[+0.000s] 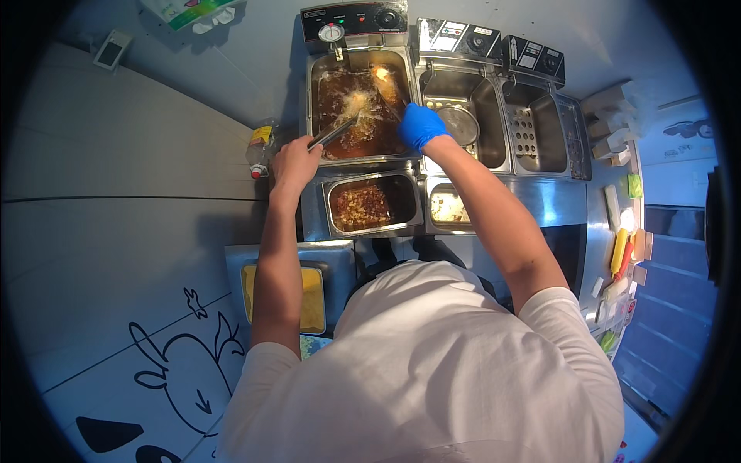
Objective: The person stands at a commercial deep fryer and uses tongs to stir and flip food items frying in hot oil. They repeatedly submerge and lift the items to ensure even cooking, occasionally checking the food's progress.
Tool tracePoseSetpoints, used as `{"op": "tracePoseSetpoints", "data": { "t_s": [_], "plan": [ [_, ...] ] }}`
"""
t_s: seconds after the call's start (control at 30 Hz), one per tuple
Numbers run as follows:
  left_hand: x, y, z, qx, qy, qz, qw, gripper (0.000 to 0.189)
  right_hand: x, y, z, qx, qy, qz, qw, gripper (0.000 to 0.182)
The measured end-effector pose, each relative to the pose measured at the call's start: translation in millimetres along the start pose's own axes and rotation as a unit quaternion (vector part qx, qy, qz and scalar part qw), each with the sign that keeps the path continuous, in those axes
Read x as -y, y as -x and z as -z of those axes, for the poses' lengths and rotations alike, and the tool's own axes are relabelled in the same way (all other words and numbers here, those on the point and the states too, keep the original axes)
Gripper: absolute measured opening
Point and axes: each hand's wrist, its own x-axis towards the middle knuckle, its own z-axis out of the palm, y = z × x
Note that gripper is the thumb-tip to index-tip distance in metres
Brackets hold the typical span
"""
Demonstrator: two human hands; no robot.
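My bare left hand (296, 166) grips metal tongs (336, 133) at the left front corner of the fryer vat (308, 104). The tongs' tip reaches a pale piece of food (357, 104) bubbling in the brown oil (336, 89). My right hand (424, 124), in a blue glove, is closed over the vat's right rim around a thin dark utensil (391, 104), whose kind I cannot tell. Its far end is beside a longer battered piece (386, 81) near the right wall. A dial thermometer (331, 33) is at the back rim.
Two smaller fryer wells (492, 139) (547, 147) stand to the right, a round strainer (458, 125) in the nearer one. In front are a steel pan of brown bits (365, 208) and a second pan (448, 207). A plastic bottle (259, 153) lies left; a yellow-filled tray (312, 301) sits lower left.
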Motion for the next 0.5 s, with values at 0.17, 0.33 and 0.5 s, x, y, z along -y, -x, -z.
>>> {"op": "tracePoseSetpoints", "data": {
  "t_s": [0.17,0.33,0.5],
  "plan": [
    [-4.0,2.0,3.6,0.009,0.001,0.002,1.0,0.039,1.1,2.1,3.2,0.001,0.001,0.001,1.0,0.026],
    [-1.8,1.7,1.2,0.001,-0.001,0.0,1.0,0.039,2.8,2.8,5.4,0.007,-0.001,-0.003,1.0,0.026],
    [-0.2,1.9,0.0,0.001,0.0,-0.007,1.0,0.038,0.5,1.5,2.6,0.0,-0.006,-0.005,1.0,0.027]
  ]
}}
